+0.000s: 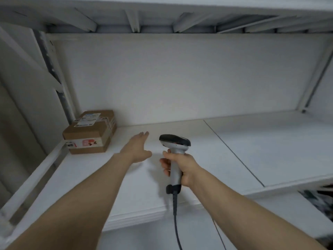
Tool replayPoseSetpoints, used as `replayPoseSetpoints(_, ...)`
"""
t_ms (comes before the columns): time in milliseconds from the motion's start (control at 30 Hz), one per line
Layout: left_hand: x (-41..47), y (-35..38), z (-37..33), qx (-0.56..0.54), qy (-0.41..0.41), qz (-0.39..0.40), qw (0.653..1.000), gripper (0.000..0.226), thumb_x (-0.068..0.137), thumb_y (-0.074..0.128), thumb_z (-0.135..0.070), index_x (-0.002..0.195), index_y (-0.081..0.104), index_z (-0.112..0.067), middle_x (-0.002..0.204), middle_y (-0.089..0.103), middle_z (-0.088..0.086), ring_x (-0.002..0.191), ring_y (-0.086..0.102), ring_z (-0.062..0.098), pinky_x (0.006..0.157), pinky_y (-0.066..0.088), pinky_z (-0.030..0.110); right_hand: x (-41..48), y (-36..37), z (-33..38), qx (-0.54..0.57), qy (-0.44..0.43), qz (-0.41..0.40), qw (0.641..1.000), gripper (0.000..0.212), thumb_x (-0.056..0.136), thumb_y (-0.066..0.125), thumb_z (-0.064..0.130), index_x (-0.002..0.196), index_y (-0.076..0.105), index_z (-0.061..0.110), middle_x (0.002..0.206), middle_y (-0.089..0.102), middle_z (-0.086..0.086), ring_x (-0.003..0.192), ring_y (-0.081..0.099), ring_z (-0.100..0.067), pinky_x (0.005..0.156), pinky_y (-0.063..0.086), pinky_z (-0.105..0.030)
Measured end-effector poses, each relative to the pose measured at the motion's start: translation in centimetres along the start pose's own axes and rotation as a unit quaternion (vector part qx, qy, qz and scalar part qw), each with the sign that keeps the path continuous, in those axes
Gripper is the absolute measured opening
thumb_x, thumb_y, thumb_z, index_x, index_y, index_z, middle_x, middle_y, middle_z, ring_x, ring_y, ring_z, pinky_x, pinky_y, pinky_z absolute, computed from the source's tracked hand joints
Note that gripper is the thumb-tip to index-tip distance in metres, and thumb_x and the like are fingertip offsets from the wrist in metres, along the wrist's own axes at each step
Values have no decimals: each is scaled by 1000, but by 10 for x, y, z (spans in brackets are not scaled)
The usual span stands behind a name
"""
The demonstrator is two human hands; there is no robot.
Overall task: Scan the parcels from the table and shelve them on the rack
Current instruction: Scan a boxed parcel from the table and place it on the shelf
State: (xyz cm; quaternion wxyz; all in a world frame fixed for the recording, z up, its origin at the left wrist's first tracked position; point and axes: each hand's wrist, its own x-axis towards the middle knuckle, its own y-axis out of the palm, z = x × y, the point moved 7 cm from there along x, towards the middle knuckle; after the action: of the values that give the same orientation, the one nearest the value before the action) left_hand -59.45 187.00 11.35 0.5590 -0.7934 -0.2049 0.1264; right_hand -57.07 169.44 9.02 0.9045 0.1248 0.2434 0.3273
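Observation:
A brown cardboard parcel (90,131) with white labels and taped sides sits at the back left corner of the white rack shelf (234,141). My left hand (138,147) hovers flat over the shelf just right of the parcel, fingers spread, holding nothing and not touching the box. My right hand (180,166) grips the handle of a grey and black barcode scanner (173,141), its head pointing left toward the parcel. The scanner's cable (175,222) hangs down from the handle.
The rack's left upright (59,83) stands beside the parcel, and the upper shelf's underside with its braces (133,20) runs overhead. A seam (234,152) divides the shelf board. A lower shelf (162,237) shows beneath, with dark items at the far right edge (319,199).

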Motion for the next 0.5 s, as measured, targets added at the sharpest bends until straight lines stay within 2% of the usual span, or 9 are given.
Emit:
replayPoseSetpoints(167, -35, 35, -101, -32, 87, 41, 995, 82, 86, 60, -25, 154, 13, -23, 157, 25, 5, 141, 30, 22, 107, 30, 29, -58, -80, 3, -3, -39, -97, 995, 12, 86, 70, 10, 86, 58, 11, 75, 65, -13, 56, 56, -19, 60, 47, -30)
replayPoseSetpoints(400, -77, 97, -269, -52, 202, 119, 971, 79, 87, 58, -23, 153, 15, -22, 148, 40, 4, 133, 41, 22, 105, 38, 32, -161, -222, 12, 29, -78, -235, 968, 14, 87, 70, 16, 89, 56, 15, 69, 64, -8, 53, 57, -17, 62, 49, -31)
replayPoseSetpoints(500, -103, 130, -357, -60, 259, 151, 952, 77, 87, 58, -24, 152, 18, -23, 144, 46, 3, 128, 47, 22, 104, 41, 35, -215, -299, 23, 38, -102, -304, 947, 12, 88, 70, 18, 90, 59, 15, 66, 63, -8, 53, 57, -16, 64, 51, -33)
